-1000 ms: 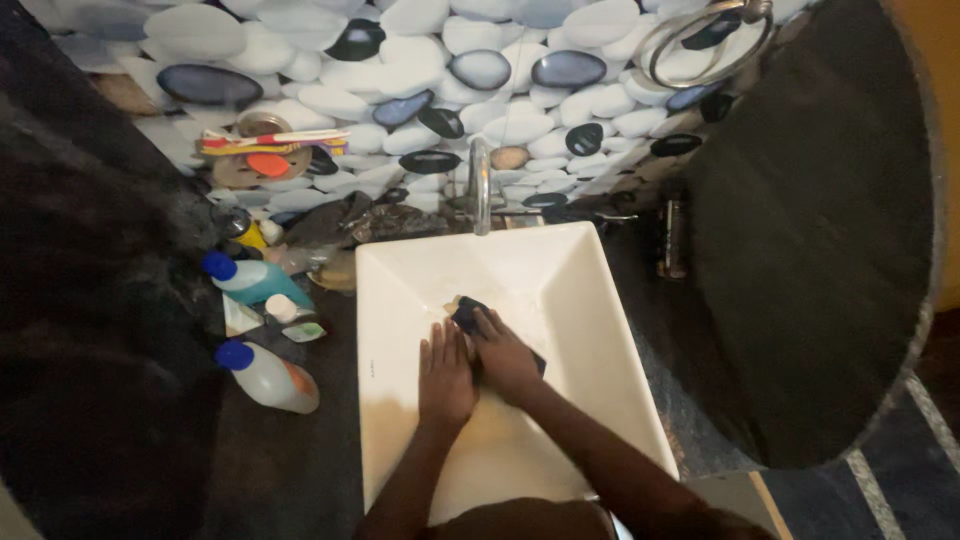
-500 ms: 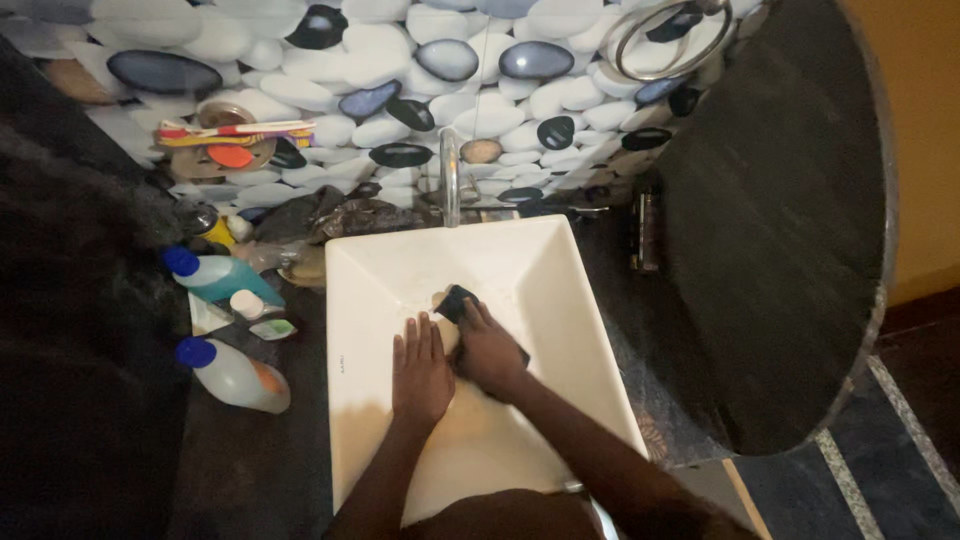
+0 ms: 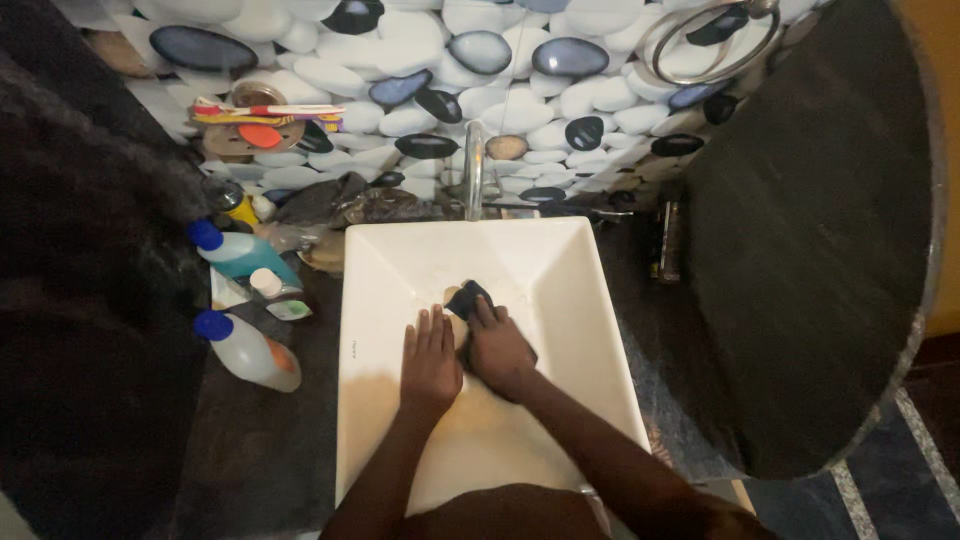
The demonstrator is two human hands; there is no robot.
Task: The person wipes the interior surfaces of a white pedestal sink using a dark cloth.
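Observation:
A white rectangular sink basin (image 3: 560, 260) sits on a dark counter, with a chrome tap (image 3: 473, 170) at its far edge. My right hand (image 3: 500, 350) presses a dark blue cloth (image 3: 466, 297) against the basin floor near the drain, fingers closed over it. My left hand (image 3: 431, 360) lies flat beside it on the basin bottom, fingers together, touching the right hand. Only the far end of the cloth shows past my fingers.
Two bottles with blue caps, one teal (image 3: 240, 253) and one white (image 3: 248, 349), lie left of the sink with small jars. Toothbrushes (image 3: 268, 116) rest on a wall holder. A dark round counter (image 3: 810, 240) and a chrome towel ring (image 3: 710, 40) are at the right.
Both hands stay in the basin with the cloth; the right hand has shifted slightly along the basin floor. The view itself has swayed a little.

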